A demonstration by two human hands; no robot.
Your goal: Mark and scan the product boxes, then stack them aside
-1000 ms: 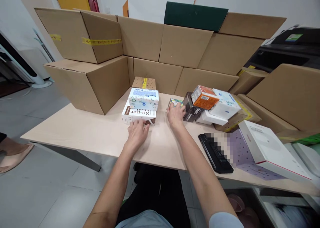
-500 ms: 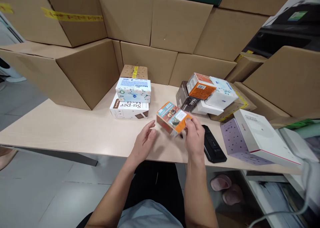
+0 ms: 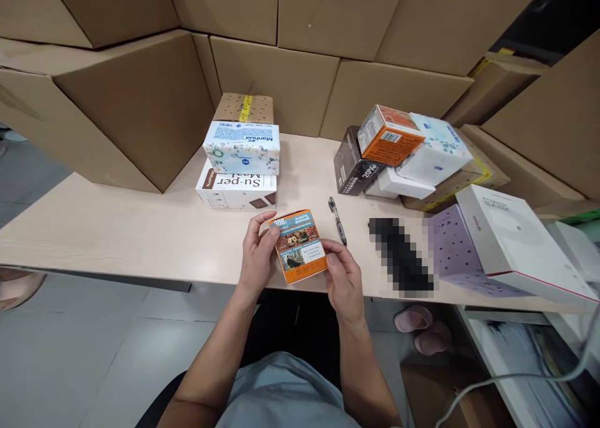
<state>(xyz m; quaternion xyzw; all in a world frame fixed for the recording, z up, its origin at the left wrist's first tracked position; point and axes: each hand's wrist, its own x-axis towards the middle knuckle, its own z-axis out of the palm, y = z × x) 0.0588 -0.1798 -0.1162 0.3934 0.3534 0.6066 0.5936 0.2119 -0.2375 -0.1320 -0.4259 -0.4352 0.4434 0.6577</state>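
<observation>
Head view: your left hand [image 3: 257, 253] and right hand [image 3: 344, 278] both grip the small orange snack box [image 3: 299, 247], fingers curled around its opposite sides, holding it face-up just above the near edge of the desk [image 3: 117, 234]. Your left thumb lies along the box's upper left side; your right fingers close on its lower right corner. Just beyond the box, a pen [image 3: 337, 220] lies on the desk, and to its right a dark blurred object [image 3: 402, 256] sits near the front edge. Toward the back edge on the left, a floral tissue pack [image 3: 242, 148] is stacked on a white carton [image 3: 237, 191], with a small taped cardboard box [image 3: 244, 108] behind them. At the back right, an orange box [image 3: 389, 135] tops a loose pile of cartons, and a white flat box [image 3: 513, 240] rests on a purple sheet [image 3: 452, 253] at the right end. Large cardboard boxes [image 3: 131, 103] wall in the desk's far side.
</observation>
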